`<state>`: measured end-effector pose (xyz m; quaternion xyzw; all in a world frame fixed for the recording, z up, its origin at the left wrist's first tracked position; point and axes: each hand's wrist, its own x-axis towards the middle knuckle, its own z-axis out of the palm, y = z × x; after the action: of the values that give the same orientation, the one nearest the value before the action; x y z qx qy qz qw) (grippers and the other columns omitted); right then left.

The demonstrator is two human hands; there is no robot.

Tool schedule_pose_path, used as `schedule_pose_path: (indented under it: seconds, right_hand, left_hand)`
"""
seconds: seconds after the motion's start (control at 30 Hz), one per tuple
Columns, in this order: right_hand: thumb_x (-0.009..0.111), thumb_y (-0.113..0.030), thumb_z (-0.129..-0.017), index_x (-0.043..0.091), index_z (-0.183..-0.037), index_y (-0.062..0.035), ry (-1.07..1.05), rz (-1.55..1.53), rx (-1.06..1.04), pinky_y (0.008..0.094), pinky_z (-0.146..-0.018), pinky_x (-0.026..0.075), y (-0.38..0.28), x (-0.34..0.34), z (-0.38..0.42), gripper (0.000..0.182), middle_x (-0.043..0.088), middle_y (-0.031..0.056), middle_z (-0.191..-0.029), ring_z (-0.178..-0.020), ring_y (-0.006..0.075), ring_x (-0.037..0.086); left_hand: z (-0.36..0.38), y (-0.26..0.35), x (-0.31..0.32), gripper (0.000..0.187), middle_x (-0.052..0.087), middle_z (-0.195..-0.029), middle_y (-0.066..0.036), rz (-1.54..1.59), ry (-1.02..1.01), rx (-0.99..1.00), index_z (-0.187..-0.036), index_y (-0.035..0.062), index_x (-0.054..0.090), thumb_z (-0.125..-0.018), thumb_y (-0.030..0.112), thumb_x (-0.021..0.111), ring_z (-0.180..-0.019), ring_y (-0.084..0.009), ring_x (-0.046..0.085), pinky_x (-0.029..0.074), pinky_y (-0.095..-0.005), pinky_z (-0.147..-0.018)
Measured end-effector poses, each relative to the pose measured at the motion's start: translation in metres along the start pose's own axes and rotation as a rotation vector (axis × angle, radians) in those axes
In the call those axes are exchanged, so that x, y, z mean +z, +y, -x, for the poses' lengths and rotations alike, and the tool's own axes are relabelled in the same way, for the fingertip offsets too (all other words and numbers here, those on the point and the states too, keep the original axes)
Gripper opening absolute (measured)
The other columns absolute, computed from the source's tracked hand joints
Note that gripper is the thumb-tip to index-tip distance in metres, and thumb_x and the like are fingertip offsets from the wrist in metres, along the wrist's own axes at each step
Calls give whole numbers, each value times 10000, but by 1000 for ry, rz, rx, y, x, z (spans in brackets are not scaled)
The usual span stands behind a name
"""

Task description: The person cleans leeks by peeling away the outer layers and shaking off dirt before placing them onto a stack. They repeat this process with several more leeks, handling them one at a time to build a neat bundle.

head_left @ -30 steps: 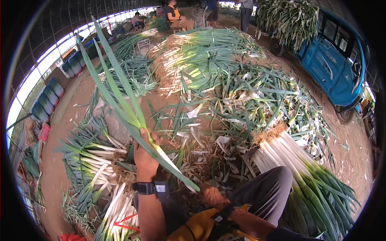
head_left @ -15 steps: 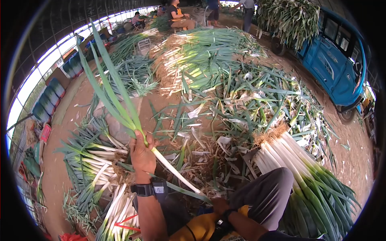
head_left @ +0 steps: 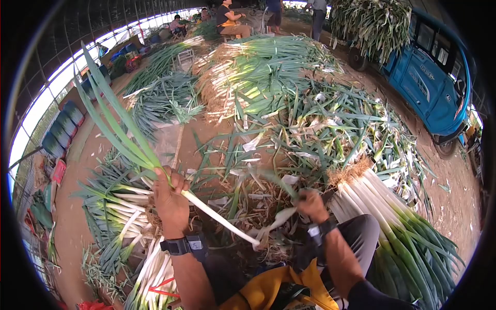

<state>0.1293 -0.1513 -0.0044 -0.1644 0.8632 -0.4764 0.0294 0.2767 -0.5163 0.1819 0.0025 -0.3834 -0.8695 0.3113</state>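
Observation:
My left hand [head_left: 169, 199] grips a long leek [head_left: 206, 212] at the join of white stalk and green leaves; the leaves fan up to the left and the white end points down toward my lap. My right hand [head_left: 311, 204] is raised over the trimmings and holds a blurred strip of peeled leek skin [head_left: 279, 217] that hangs off it. A dark watch sits on each wrist.
Cleaned leeks [head_left: 392, 227] lie stacked at my right knee, another batch [head_left: 124, 206] at my left. Trimmings [head_left: 258, 170] cover the dirt ahead. Big leek heaps [head_left: 258, 67], seated people [head_left: 230, 18] and a blue vehicle [head_left: 434, 77] stand beyond.
My right hand rose from my lap to the right, pulling a strip of skin off the leek. My left hand swung the leek's leaves further left.

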Motion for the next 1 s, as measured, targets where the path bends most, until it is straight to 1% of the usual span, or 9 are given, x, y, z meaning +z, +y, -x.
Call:
schedule_pose_path:
  seconds: [0.07,0.13,0.17,0.27,0.3,0.47,0.53,0.7,1.0]
  right_hand:
    - [719,-100,-860,735,-936,33,195,-237,-13,336,-640,551,-23,-54,-56,154,731,121,-731,-643,181,662]
    - [764,-148,-875,580,-1294,49,439,-181,-78,370,-833,563,-67,-97,-75,498,678,223,-1186,-996,260,671]
    - [792,-201,-859,511,-1380,41,531,247,-239,410,-959,528,-60,-112,-87,640,585,257,-1319,-1145,324,610]
    - [798,-241,-860,521,-1406,24,334,63,-211,436,-1034,491,-107,-105,-49,667,621,226,-1286,-1227,343,589]
    - [791,-250,-879,543,-1403,5,96,-145,-80,426,-1041,483,-128,-92,-24,633,635,189,-1283,-1259,302,580]
    - [818,-212,-875,543,-1402,-12,-404,-295,-129,393,-1040,490,-146,15,46,627,646,162,-1233,-1200,251,605]
    - [798,-179,-890,546,-1389,-32,-471,-332,-187,383,-918,538,-160,40,51,578,670,141,-1151,-1054,226,651]
    - [737,-86,-928,636,-1222,-17,-473,-475,-58,291,-715,503,-194,58,45,318,681,40,-884,-773,104,598]
    - [641,-123,-1015,679,-1065,-13,-524,-742,72,250,-615,449,-201,68,40,126,609,-15,-783,-675,73,524]
  left_hand:
    - [4,-1,-1,265,456,-753,27,16,-5,-37,-967,125,542,-1046,372,598,-687,-96,417,368,-277,-673]
    - [4,-3,2,239,464,-753,26,54,20,-62,-974,129,549,-1044,349,609,-690,-99,429,376,-279,-672]
    - [2,-5,5,224,469,-762,25,74,14,-78,-977,133,552,-1043,338,613,-696,-101,434,379,-280,-677]
    - [-1,-14,5,184,486,-798,18,145,-14,-141,-986,147,565,-1039,313,621,-715,-109,448,392,-287,-700]
    - [-5,-19,1,175,493,-816,16,187,-52,-168,-987,153,570,-1038,312,622,-723,-113,452,397,-292,-711]
    - [-6,-35,6,363,428,-750,37,294,-160,-317,-856,155,490,-1012,452,628,-685,-107,405,388,-292,-730]
    - [-6,-38,10,425,387,-711,47,284,-226,-343,-837,158,466,-1008,526,591,-662,-101,378,375,-283,-722]
    - [-2,-38,25,562,339,-665,50,216,-210,-383,-864,142,468,-989,690,467,-634,-100,352,355,-278,-694]
    - [0,-44,36,708,347,-677,51,123,-285,-421,-945,116,504,-943,806,344,-641,-101,344,352,-276,-690]
